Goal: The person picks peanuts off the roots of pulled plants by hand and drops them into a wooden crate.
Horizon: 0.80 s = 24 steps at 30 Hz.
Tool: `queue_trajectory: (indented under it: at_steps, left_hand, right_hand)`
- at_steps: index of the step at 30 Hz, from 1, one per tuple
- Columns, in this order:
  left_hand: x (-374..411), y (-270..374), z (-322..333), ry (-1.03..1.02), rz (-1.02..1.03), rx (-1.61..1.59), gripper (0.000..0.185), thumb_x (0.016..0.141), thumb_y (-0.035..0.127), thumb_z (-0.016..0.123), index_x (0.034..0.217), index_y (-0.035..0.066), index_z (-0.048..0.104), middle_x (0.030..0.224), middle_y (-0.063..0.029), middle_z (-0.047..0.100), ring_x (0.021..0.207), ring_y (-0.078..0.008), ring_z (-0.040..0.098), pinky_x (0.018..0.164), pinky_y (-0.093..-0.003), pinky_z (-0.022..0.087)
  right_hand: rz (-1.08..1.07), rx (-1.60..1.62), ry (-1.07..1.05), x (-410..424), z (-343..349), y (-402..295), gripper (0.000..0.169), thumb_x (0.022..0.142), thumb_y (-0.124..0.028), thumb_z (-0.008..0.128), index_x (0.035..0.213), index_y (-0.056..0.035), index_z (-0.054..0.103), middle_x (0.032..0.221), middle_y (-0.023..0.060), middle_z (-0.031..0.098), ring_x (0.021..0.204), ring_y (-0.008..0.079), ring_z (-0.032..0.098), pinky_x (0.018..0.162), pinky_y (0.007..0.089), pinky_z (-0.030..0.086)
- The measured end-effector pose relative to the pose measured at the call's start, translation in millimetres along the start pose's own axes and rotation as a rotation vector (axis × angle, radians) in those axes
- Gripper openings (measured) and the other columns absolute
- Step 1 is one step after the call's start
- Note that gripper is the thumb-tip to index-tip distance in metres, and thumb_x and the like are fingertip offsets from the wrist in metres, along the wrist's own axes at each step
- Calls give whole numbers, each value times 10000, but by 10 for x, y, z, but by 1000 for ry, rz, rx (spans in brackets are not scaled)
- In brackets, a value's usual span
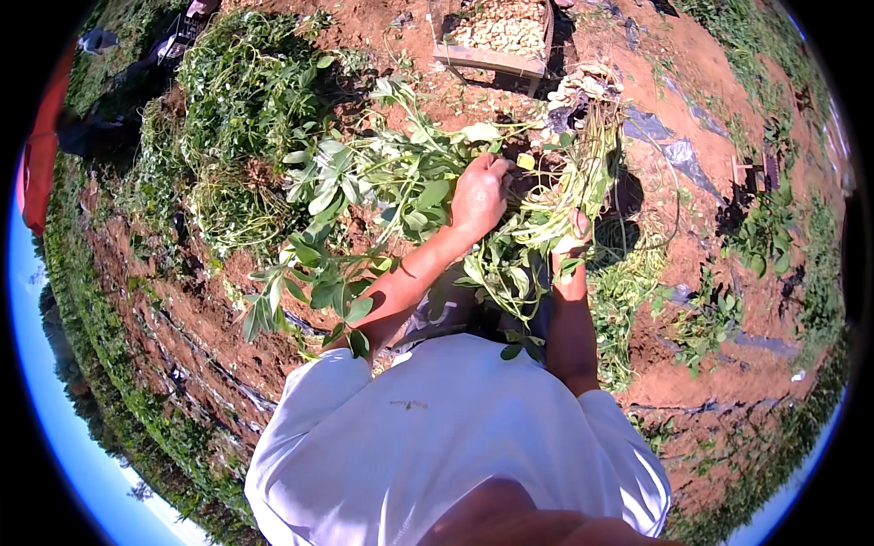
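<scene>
My right hand (pixel 575 233) is closed around a bundle of peanut plant stems (pixel 594 160). Pale peanut pods (pixel 584 85) cluster at the bundle's far end, and its leaves (pixel 509 269) hang towards my lap. To the left, my left hand (pixel 480 194) has its fingers curled in among stems; the fingertips are partly hidden. From there a leafy peanut plant (pixel 403 181) spreads leftward, some of its leaves overlapping my forearm.
Ahead stands a wooden-framed box (pixel 490 58) full of peanuts. A large heap of green plants (pixel 246 116) lies at left, with more pulled stems (pixel 625 293) on the right. Black plastic sheet scraps (pixel 683 160) dot the reddish soil. A dark crate (pixel 179 37) sits far left.
</scene>
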<state>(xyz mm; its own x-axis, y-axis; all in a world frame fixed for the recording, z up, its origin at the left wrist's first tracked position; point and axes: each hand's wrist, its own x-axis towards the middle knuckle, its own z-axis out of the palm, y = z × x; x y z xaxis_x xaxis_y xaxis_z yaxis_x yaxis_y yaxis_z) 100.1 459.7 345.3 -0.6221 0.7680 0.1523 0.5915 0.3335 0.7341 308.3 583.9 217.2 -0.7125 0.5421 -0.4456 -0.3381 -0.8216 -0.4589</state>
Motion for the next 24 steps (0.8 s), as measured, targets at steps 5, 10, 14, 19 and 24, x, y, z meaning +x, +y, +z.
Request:
queue_trajectory:
  at_steps: [5,10,14,19,24]
  left_hand:
    - [617,-137,152,-947,-122,-416,384,928,348,666,1209,86,654,1155,-102,696,1055,-272,639,936,-368,474]
    - [876,44,237,-911,-93,-399,365,852,314,760,1111,62,706,1052,-105,727,936,-191,660,857,-353,493]
    - [762,172,281,-342,229,-153,328,786,269,781,1067,108,728,962,-122,689,851,-306,660,779,-373,531]
    - [798,229,435,-222,-85,-289,316,776,255,800,993,34,732,958,-143,708,850,-289,686,777,-340,539]
    - [1057,-210,193,12,341,341,249,853,110,673,1093,58,714,802,-141,657,764,-299,667,695,-393,555]
  right_hand:
    - [-2,3,-49,204,-30,-224,378,952,-356,587,1204,-74,566,1112,70,623,973,218,601,845,376,490]
    - [9,9,-66,255,-88,-440,399,956,-369,574,1221,-70,560,1127,78,621,979,224,601,849,382,489]
    - [4,32,-68,332,-164,-553,416,960,-379,563,1236,-68,554,1138,84,620,984,229,601,852,387,489]
    - [20,38,-97,437,-195,-620,438,964,-393,550,1253,-64,547,1153,92,619,990,235,601,856,394,489]
    - [9,41,-98,366,-265,-735,459,969,-406,536,1271,-60,541,1168,99,617,997,241,600,860,400,489]
